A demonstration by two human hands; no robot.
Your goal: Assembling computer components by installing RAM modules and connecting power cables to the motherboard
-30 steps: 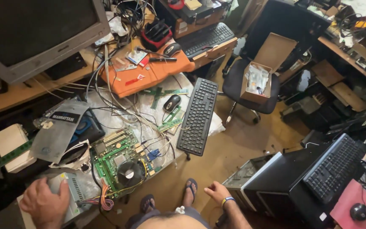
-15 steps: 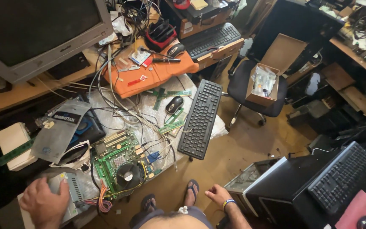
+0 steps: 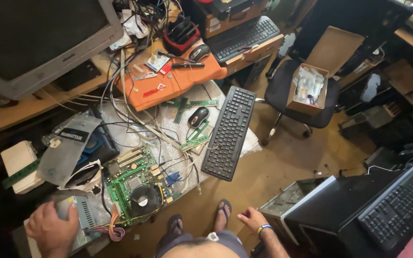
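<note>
Big grey monitor [image 3: 34,43] fills the upper left. Black keyboard [image 3: 229,133] sits mid-frame, green motherboard [image 3: 137,187] lower left of centre. Left hand [image 3: 49,231] at the bottom left, grip closed over the grey power supply box [image 3: 81,215] beside the motherboard. Right hand [image 3: 252,220] at bottom centre hangs loosely open, holding nothing.

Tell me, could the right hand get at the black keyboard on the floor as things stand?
Probably yes. The right hand is empty and open, hanging low beside the knee, and only bare floor lies between it and the near end of the keyboard. Nothing blocks the way.
</note>
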